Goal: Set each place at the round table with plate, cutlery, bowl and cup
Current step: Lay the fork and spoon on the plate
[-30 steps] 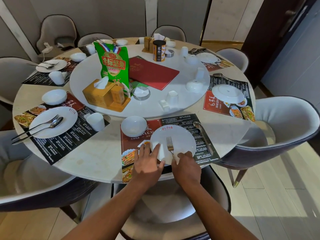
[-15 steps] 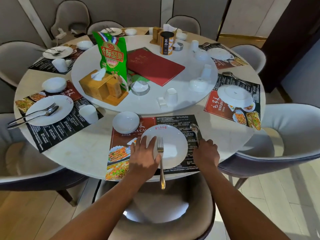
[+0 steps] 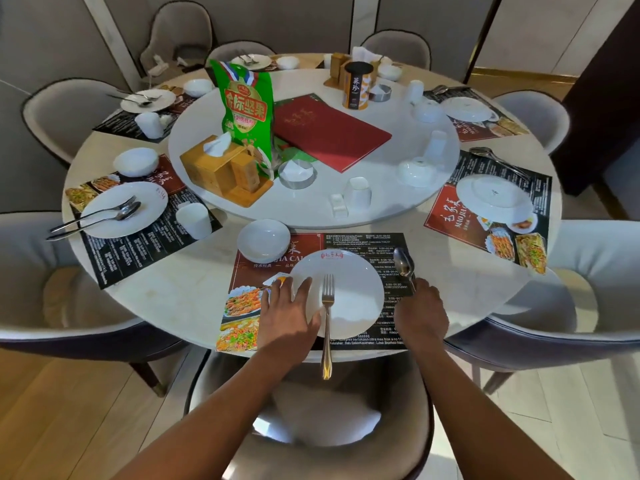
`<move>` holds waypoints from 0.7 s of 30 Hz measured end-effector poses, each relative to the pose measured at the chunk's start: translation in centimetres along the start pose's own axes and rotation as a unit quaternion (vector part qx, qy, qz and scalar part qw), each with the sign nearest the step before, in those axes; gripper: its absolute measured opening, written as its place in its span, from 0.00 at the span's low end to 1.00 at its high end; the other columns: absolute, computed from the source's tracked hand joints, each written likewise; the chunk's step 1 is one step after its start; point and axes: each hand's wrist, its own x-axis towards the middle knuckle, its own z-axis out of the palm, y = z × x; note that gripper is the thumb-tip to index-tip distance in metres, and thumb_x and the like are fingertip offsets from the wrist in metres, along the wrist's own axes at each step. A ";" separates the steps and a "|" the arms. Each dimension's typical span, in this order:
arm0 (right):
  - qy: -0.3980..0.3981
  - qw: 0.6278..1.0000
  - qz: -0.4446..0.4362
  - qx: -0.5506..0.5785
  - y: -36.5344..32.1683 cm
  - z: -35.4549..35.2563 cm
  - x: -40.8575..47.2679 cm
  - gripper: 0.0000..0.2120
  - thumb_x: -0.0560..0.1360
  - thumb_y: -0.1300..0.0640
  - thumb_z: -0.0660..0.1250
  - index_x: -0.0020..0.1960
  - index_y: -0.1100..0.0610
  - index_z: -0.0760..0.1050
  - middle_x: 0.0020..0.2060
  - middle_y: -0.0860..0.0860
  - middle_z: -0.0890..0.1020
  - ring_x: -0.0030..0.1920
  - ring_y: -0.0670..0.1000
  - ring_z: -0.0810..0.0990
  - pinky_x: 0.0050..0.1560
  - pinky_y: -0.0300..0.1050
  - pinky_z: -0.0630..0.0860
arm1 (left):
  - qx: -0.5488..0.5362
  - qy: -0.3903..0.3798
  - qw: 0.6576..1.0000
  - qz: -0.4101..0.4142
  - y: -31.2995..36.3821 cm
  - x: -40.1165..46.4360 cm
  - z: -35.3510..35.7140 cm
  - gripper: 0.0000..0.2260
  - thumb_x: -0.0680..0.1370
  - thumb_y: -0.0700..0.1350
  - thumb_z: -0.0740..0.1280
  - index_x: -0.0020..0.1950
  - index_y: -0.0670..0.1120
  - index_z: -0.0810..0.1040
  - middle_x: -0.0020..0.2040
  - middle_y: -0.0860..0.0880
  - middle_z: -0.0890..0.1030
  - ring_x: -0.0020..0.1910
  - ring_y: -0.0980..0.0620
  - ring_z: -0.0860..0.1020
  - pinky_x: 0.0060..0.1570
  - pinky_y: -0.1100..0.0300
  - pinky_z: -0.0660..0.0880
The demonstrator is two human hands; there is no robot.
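The handle of a steel spoon [image 3: 404, 265] is gripped by the right hand [image 3: 419, 315], fingers curled round it; the polished oval bowl of the spoon is seen pointing away from the person, lying on the dark menu placemat [image 3: 360, 244] just right of the plate. The left hand [image 3: 286, 315] is laid flat on the left rim of the white dinner plate [image 3: 349, 289], fingers straight and slightly spread, nothing being clasped. The plate is round and glossy, marked with a small red logo at its far edge, and is set on the placemat at the near edge of the round marble table [image 3: 194, 292]. A silver fork [image 3: 327, 317] is laid across the plate, tines away from the person, its handle overhanging the table edge. A white bowl [image 3: 264, 240] is placed beside the plate's far left. On the raised white turntable [image 3: 311, 209] a small white cup [image 3: 358, 192], a wooden tissue box [image 3: 225, 169], a green snack bag [image 3: 246, 109] and a red menu folder [image 3: 329, 131] are seen.
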 end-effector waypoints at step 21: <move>-0.003 0.992 -0.025 0.121 -3.7 4.9 -11.4 0.16 0.77 0.65 0.62 0.60 0.54 0.80 0.49 0.57 0.81 0.52 0.57 0.80 0.50 0.47 0.76 | 0.009 -0.002 0.996 0.089 -4.0 -2.3 -1.8 0.30 0.82 0.64 0.52 0.82 0.55 0.52 0.80 0.45 0.60 0.80 0.42 0.54 0.78 0.43 0.52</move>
